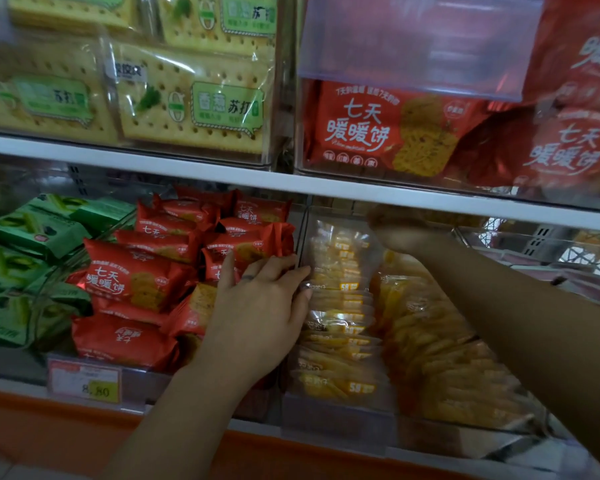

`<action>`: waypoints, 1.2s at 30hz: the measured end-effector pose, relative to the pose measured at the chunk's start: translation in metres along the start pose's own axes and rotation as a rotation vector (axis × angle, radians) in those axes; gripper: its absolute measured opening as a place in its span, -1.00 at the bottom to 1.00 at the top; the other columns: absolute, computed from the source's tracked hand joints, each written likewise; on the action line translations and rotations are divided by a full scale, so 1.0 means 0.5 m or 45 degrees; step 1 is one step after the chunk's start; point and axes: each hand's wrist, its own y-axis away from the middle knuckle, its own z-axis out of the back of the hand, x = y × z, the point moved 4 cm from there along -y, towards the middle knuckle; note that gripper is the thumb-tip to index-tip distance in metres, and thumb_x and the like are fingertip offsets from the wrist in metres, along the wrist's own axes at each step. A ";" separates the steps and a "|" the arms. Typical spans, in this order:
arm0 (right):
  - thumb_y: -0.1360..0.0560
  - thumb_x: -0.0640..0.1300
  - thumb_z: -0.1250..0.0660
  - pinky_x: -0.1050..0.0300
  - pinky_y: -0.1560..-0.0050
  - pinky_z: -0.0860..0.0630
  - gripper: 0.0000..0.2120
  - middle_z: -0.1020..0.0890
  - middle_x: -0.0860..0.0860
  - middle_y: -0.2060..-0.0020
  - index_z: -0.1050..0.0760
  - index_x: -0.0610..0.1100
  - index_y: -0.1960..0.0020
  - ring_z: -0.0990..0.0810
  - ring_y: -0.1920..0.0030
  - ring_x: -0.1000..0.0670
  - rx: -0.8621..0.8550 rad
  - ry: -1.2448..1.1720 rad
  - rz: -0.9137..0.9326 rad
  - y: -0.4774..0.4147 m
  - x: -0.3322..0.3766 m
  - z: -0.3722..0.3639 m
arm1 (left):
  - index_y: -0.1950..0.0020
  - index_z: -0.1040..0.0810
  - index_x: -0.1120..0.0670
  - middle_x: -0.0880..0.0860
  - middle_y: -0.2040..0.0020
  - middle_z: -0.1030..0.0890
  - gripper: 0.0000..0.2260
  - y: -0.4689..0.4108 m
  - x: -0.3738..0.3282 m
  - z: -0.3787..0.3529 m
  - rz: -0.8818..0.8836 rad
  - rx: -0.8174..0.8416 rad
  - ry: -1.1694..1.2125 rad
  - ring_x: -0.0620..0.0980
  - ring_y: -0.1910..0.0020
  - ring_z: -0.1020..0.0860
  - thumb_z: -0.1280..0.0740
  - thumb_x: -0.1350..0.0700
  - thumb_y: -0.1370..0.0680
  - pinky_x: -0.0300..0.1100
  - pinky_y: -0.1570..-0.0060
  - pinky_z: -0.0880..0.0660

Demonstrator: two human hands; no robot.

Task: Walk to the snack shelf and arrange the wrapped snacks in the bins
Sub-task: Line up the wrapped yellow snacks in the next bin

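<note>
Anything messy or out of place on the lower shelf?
Yes: the red packs in the middle bin lie jumbled at mixed angles, one front pack upside down. The yellow packs stand in neat rows.

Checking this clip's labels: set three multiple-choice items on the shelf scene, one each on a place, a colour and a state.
1. The left hand lies: A on a trolley; B at the divider between red packs and yellow packs; C on a till.
2. The lower-left packs are: A green; B blue; C purple.
3. The left hand's fingers are: A fisted; B stretched out; C round a bottle.
B, its fingertips reach the divider; A, green wrappers show; B, they lie straight.
</note>
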 end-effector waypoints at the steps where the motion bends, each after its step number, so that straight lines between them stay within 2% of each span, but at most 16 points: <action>1: -0.61 -0.08 -0.04 -0.08 -0.30 -0.33 -0.64 -0.47 -0.18 -0.25 -0.39 -0.21 -0.31 -0.41 -0.30 -0.22 0.011 -0.009 -0.008 0.005 0.006 0.000 | -0.14 -0.62 -0.03 -0.05 -0.14 -0.62 -0.59 0.001 -0.001 0.001 0.000 -0.008 -0.003 0.02 -0.09 -0.60 -0.06 -0.09 -0.50 0.30 -0.25 -0.25; 4: -0.59 -0.10 -0.06 -0.09 -0.25 -0.39 -0.65 -0.49 -0.20 -0.26 -0.40 -0.23 -0.29 -0.44 -0.26 -0.23 0.026 -0.073 0.017 -0.012 0.014 -0.003 | -0.12 -0.63 -0.04 -0.06 -0.11 -0.63 -0.60 0.002 -0.002 0.002 -0.009 -0.040 -0.029 0.00 -0.07 -0.61 -0.07 -0.09 -0.49 0.28 -0.23 -0.27; 7: -0.59 -0.16 -0.10 0.13 0.07 -0.42 -0.71 -0.53 -0.17 -0.10 -0.42 -0.24 -0.24 -0.52 -0.07 -0.17 0.098 -0.110 0.064 -0.020 0.022 -0.006 | -0.13 -0.63 -0.05 -0.07 -0.12 -0.62 -0.60 0.001 0.000 -0.001 -0.010 -0.044 -0.030 -0.01 -0.07 -0.60 -0.07 -0.09 -0.49 0.27 -0.23 -0.28; 9: -0.58 -0.22 -0.13 0.30 0.28 -0.34 -0.78 -0.47 -0.11 0.03 -0.45 -0.19 -0.18 -0.47 0.13 -0.02 0.134 -0.132 0.110 -0.021 0.024 -0.007 | -0.12 -0.63 -0.05 -0.07 -0.12 -0.63 -0.60 0.001 0.001 -0.002 -0.015 -0.058 -0.041 -0.01 -0.07 -0.61 -0.08 -0.09 -0.49 0.27 -0.23 -0.28; 10: -0.57 -0.25 -0.15 0.30 0.30 -0.33 -0.79 -0.46 -0.08 0.08 -0.46 -0.21 -0.16 -0.45 0.16 0.02 0.128 -0.132 0.132 -0.022 0.023 -0.007 | -0.12 -0.63 -0.05 -0.06 -0.12 -0.63 -0.60 0.001 0.001 -0.003 -0.019 -0.066 -0.045 -0.01 -0.06 -0.61 -0.08 -0.09 -0.49 0.27 -0.23 -0.29; 12: -0.54 -0.30 -0.19 0.32 0.25 -0.33 -0.83 -0.47 0.00 0.18 -0.49 -0.17 -0.08 -0.46 0.07 0.00 0.103 -0.095 0.150 -0.020 0.019 -0.005 | -0.11 -0.63 -0.05 -0.07 -0.11 -0.63 -0.61 0.001 0.002 -0.003 -0.023 -0.075 -0.051 -0.01 -0.05 -0.61 -0.08 -0.09 -0.49 0.26 -0.22 -0.30; 13: -0.53 -0.30 -0.20 0.27 0.17 -0.38 -0.84 -0.49 0.00 0.14 -0.50 -0.14 -0.04 -0.47 -0.01 -0.04 0.091 -0.037 0.138 -0.018 0.017 -0.005 | -0.11 -0.63 -0.06 -0.07 -0.12 -0.63 -0.61 0.001 0.003 -0.004 -0.026 -0.075 -0.050 -0.01 -0.05 -0.61 -0.09 -0.09 -0.49 0.26 -0.22 -0.30; 16: -0.53 -0.27 -0.22 0.09 -0.16 -0.41 -0.76 -0.52 -0.14 -0.17 -0.48 -0.22 -0.18 -0.47 -0.20 -0.12 -0.021 0.200 0.161 -0.001 0.023 0.007 | -0.13 -0.63 -0.05 -0.07 -0.13 -0.62 -0.61 0.002 0.003 -0.005 -0.027 -0.065 -0.032 -0.01 -0.07 -0.60 -0.08 -0.09 -0.50 0.26 -0.24 -0.28; 19: -0.54 -0.18 -0.22 0.02 -0.20 -0.40 -0.72 -0.51 -0.17 -0.21 -0.46 -0.21 -0.23 -0.48 -0.22 -0.18 -0.044 0.290 0.117 -0.003 0.019 0.005 | -0.13 -0.63 -0.05 -0.06 -0.13 -0.62 -0.61 0.003 0.003 -0.005 -0.029 -0.072 -0.032 0.00 -0.07 -0.60 -0.09 -0.09 -0.50 0.28 -0.24 -0.29; 21: -0.56 -0.14 -0.15 -0.01 -0.19 -0.41 -0.72 -0.53 -0.17 -0.20 -0.47 -0.19 -0.22 -0.49 -0.21 -0.18 -0.047 0.290 0.090 -0.001 0.017 0.001 | -0.12 -0.63 -0.05 -0.07 -0.12 -0.62 -0.61 0.003 0.003 -0.004 -0.023 -0.068 -0.035 -0.01 -0.07 -0.60 -0.09 -0.09 -0.49 0.28 -0.23 -0.29; 23: -0.57 -0.19 -0.12 0.05 -0.19 -0.40 -0.73 -0.52 -0.17 -0.20 -0.47 -0.19 -0.21 -0.48 -0.22 -0.15 -0.089 0.276 0.136 -0.005 0.016 -0.003 | -0.13 -0.63 -0.06 -0.07 -0.13 -0.62 -0.61 0.002 0.003 -0.004 -0.020 -0.059 -0.032 -0.01 -0.07 -0.60 -0.08 -0.10 -0.50 0.27 -0.24 -0.28; 26: -0.55 -0.24 -0.14 -0.05 -0.22 -0.46 -0.74 -0.55 -0.23 -0.16 -0.43 -0.25 -0.21 -0.52 -0.18 -0.20 -0.078 0.055 0.124 -0.008 0.014 -0.006 | -0.13 -0.63 -0.05 -0.06 -0.14 -0.62 -0.60 0.002 0.003 -0.004 -0.021 -0.058 -0.024 0.00 -0.08 -0.60 -0.08 -0.09 -0.50 0.27 -0.25 -0.28; 28: -0.61 -0.16 -0.06 -0.13 -0.18 -0.50 -0.71 -0.58 -0.29 -0.08 -0.37 -0.27 -0.26 -0.58 -0.10 -0.24 -0.036 -0.293 0.092 -0.001 0.018 -0.008 | -0.13 -0.63 -0.05 -0.06 -0.14 -0.62 -0.60 0.001 0.003 -0.004 -0.019 -0.055 -0.024 0.00 -0.08 -0.60 -0.08 -0.09 -0.50 0.28 -0.25 -0.29; 31: -0.64 -0.05 0.00 -0.10 -0.19 -0.50 -0.60 -0.57 -0.32 -0.08 -0.29 -0.28 -0.35 -0.60 -0.08 -0.22 0.012 -0.633 0.042 0.007 0.017 -0.013 | -0.12 -0.63 -0.05 -0.06 -0.13 -0.62 -0.61 0.002 0.002 -0.005 -0.017 -0.052 -0.027 0.00 -0.08 -0.60 -0.08 -0.09 -0.50 0.28 -0.24 -0.31; 34: -0.64 -0.20 -0.03 -0.12 -0.22 -0.47 -0.64 -0.50 -0.36 -0.17 -0.23 -0.30 -0.39 -0.55 -0.14 -0.28 -0.020 -0.790 0.038 0.017 0.020 -0.017 | -0.12 -0.63 -0.05 -0.06 -0.13 -0.62 -0.61 0.001 0.001 -0.005 -0.018 -0.066 -0.036 -0.01 -0.07 -0.60 -0.08 -0.09 -0.50 0.28 -0.25 -0.30; 36: -0.63 -0.23 -0.02 -0.07 -0.15 -0.51 -0.67 -0.51 -0.35 -0.12 -0.26 -0.30 -0.36 -0.56 -0.11 -0.26 -0.024 -0.830 0.035 0.012 0.026 -0.023 | -0.12 -0.63 -0.05 -0.05 -0.12 -0.63 -0.61 0.001 0.001 -0.005 -0.018 -0.073 -0.039 0.00 -0.06 -0.60 -0.08 -0.09 -0.49 0.28 -0.25 -0.30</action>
